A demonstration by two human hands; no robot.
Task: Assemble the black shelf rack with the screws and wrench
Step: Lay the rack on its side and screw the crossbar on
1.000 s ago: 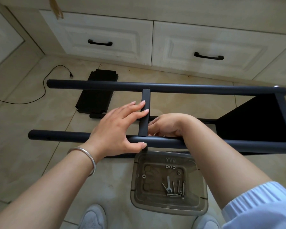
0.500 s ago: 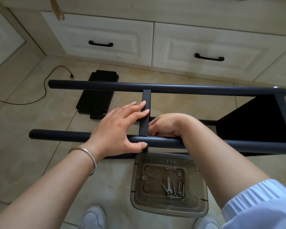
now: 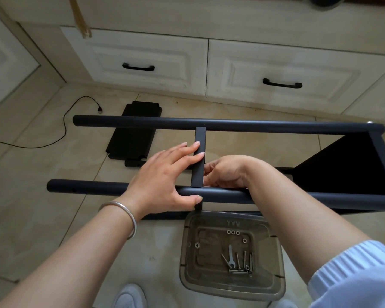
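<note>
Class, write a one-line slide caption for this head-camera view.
Left hand steadies the flat black metal crossbar while right hand works beside it.

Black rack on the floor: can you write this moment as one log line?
step: fitting crossbar | left hand: steadies crossbar, thumb under near pole | right hand: fingers hidden at joint | wrench: in tray
</note>
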